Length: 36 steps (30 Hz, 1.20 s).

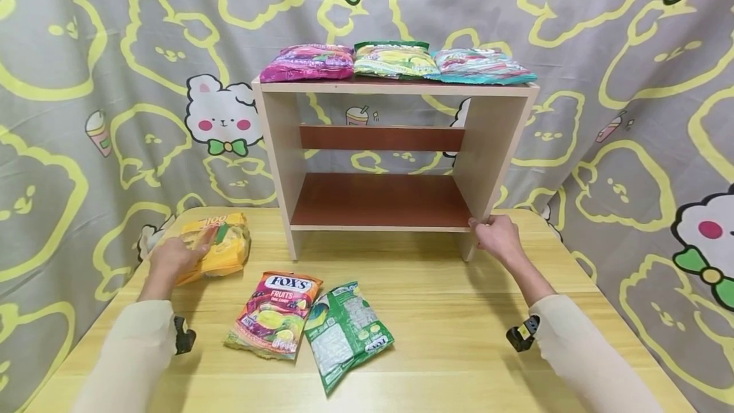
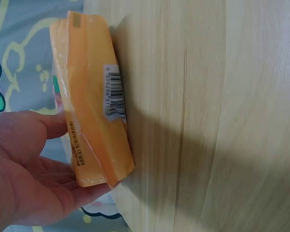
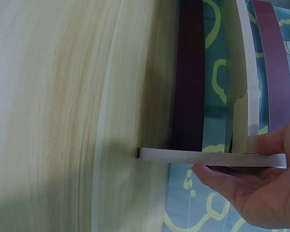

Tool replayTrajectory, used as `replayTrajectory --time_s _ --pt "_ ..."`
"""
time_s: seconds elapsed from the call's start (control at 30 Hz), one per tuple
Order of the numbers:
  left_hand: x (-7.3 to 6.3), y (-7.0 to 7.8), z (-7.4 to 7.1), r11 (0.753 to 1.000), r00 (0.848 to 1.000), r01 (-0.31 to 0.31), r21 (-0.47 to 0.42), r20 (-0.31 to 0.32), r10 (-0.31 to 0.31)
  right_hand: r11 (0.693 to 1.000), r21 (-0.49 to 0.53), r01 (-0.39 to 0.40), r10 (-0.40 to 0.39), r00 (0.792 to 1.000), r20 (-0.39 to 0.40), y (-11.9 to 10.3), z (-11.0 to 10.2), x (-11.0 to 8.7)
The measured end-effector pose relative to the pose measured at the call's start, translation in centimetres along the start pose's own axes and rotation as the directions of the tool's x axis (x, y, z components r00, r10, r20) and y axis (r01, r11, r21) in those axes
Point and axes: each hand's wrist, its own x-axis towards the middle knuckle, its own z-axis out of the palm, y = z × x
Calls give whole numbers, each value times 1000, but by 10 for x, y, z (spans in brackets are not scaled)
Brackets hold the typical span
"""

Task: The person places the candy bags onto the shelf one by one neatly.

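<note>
My left hand [image 1: 174, 257] grips a yellow-orange snack bag [image 1: 229, 244] at the table's left side. In the left wrist view the bag [image 2: 94, 96] stands on edge, thumb on one face and fingers beneath, a barcode label showing. My right hand [image 1: 497, 236] pinches the right side panel [image 3: 208, 157] of a small wooden shelf [image 1: 381, 229] near its lower board, thumb inside and fingers outside. Just right of the left hand lie a red Fox's fruit candy bag [image 1: 275, 317] and a green Fox's bag [image 1: 346, 330], the green one back side up.
On top of the shelf sit a purple bag [image 1: 309, 62], a yellow-green bag [image 1: 394, 60] and a teal-and-red striped bag [image 1: 483, 66] in a row. A patterned grey curtain [image 1: 143, 81] hangs behind and beside the wooden table [image 1: 436, 349].
</note>
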Motion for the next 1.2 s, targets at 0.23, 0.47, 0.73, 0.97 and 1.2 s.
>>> replayTrajectory --time_s 0.23,0.47,0.73,0.97,1.2 --pt "-2 10 1 999 1000 -8 -40 -9 7 1000 -1 0 0 1000 2 0 -1 0" --pt "-2 27 8 998 1000 -29 -50 0 29 1000 -12 3 -3 1000 3 0 -2 -1" --pt "1 39 17 997 1000 -11 -80 11 12 1000 -24 2 -2 1000 3 1 -1 -1" --pt "4 34 19 973 993 72 -221 105 -50 1000 -26 9 -9 1000 0 0 -1 -1" --pt "12 26 18 948 968 155 -279 234 -90 1000 -28 12 -12 1000 3 -3 -1 -2"
